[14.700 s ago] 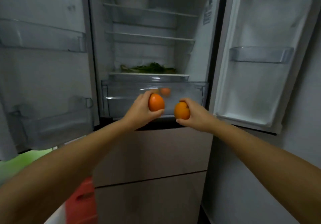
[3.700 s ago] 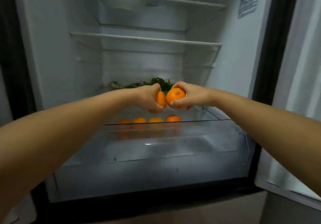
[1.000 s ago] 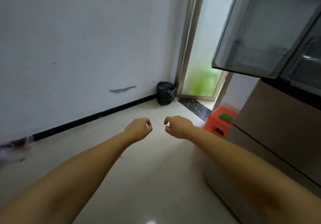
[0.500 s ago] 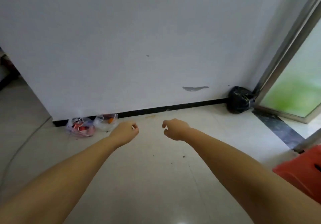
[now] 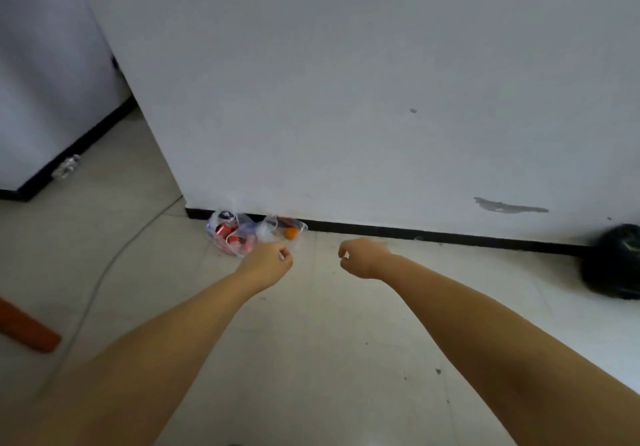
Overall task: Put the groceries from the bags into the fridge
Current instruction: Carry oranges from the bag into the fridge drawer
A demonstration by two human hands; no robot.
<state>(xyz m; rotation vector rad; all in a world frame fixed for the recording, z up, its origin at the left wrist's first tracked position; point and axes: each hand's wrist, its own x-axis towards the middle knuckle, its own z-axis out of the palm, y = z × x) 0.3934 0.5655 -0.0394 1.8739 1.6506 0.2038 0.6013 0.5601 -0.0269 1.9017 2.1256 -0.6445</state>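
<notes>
Two clear plastic grocery bags lie on the tiled floor against the white wall's black baseboard. The left bag (image 5: 229, 236) holds red packaged items. The right bag (image 5: 281, 227) shows one orange (image 5: 292, 233) inside. My left hand (image 5: 266, 265) hovers just in front of the bags, fingers loosely curled, holding nothing. My right hand (image 5: 362, 258) is stretched out to the right of the bags, also loosely curled and holding nothing. The fridge is out of view.
A black rubbish bag (image 5: 613, 265) sits by the baseboard at the far right. A thin cable (image 5: 104, 272) runs across the floor on the left. A red-orange object (image 5: 27, 328) pokes in at the left edge. The wall corner stands just left of the bags.
The view has swung left from the fridge and doorway along the wall. The bags now sit near the centre, closer to my hands. Both oranges from earlier are out of my hands.
</notes>
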